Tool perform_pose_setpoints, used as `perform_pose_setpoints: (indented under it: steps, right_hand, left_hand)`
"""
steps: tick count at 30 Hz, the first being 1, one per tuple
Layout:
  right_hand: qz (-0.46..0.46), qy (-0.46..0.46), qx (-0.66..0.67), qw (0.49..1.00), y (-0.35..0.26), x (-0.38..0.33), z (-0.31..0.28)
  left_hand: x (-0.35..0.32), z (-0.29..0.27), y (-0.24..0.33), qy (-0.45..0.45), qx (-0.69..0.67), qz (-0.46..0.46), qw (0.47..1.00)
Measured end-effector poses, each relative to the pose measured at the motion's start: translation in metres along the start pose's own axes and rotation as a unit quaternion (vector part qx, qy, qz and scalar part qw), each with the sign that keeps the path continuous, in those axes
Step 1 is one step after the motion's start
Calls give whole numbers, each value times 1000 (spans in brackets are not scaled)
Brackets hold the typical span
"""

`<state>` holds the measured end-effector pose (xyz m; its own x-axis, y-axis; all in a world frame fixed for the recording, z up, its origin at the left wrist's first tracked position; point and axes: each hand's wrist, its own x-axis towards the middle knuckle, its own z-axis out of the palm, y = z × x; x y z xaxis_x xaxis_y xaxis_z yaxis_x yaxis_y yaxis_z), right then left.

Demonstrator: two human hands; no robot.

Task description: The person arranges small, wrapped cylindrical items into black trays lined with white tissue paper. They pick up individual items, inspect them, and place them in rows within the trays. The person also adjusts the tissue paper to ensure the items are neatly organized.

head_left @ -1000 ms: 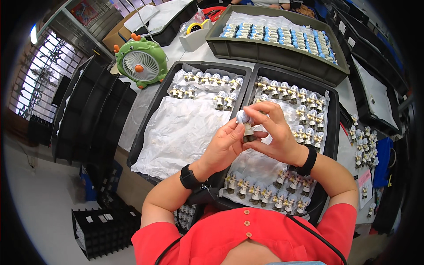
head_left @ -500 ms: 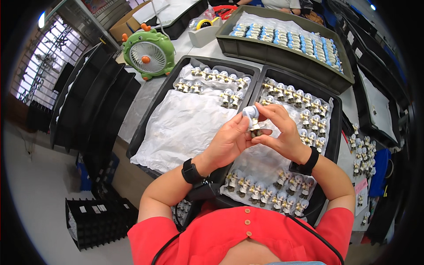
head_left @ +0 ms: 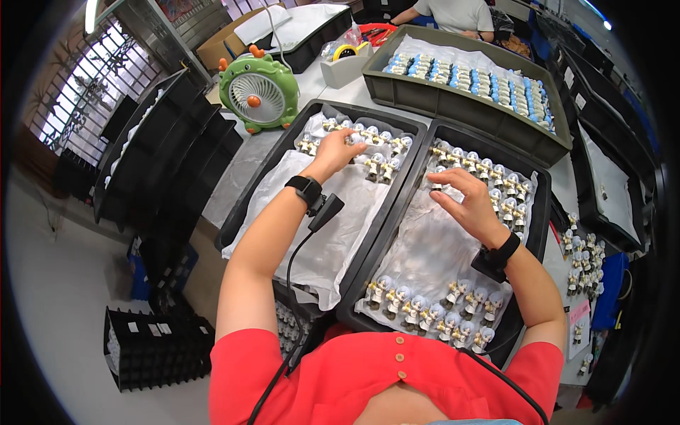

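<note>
My left hand (head_left: 336, 152) reaches over the far part of the left black tray (head_left: 237, 225). Its thumb and forefinger are apart beside the standing figurines (head_left: 371, 134), and no held piece shows. My right hand (head_left: 464, 202) is over the right black tray (head_left: 533, 244), thumb and forefinger closed around a small figurine (head_left: 438, 185) with pale blue-grey hair. That figurine is partly hidden by the fingers. More such figurines (head_left: 484, 168) stand in rows at the tray's far and right sides, and another group (head_left: 414, 309) at its near end.
A green fan (head_left: 258, 95) and tape dispenser (head_left: 347, 64) stand behind the left tray. A deep grey-green bin (head_left: 453, 103) holds rows of blue-and-white pieces. Loose figurines (head_left: 584, 258) stand at the right. Black trays (head_left: 152, 156) are stacked at left. Another person (head_left: 453, 14) sits opposite.
My hands have come apart from the figurine they held together. The left moved forward to the left tray's figurines; the right moved slightly right over its tray. The view has shifted slightly.
</note>
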<state>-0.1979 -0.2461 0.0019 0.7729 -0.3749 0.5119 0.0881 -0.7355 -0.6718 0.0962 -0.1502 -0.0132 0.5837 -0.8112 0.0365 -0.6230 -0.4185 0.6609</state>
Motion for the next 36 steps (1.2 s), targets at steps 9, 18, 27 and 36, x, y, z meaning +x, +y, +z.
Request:
perform_pose_setpoints:
  steps: [9, 18, 27, 36]
  right_hand:
    - [49, 40, 14, 998, 4, 7, -15]
    - [59, 45, 21, 997, 7, 7, -16]
    - [54, 39, 23, 998, 8, 7, -16]
    - [46, 25, 15, 999, 9, 6, -17]
  left_hand:
    - [23, 15, -4, -62, 169, -28, 983]
    - [24, 16, -12, -57, 124, -2, 991]
    - [29, 13, -3, -87, 164, -10, 983]
    - [21, 13, -10, -71, 107, -19, 991]
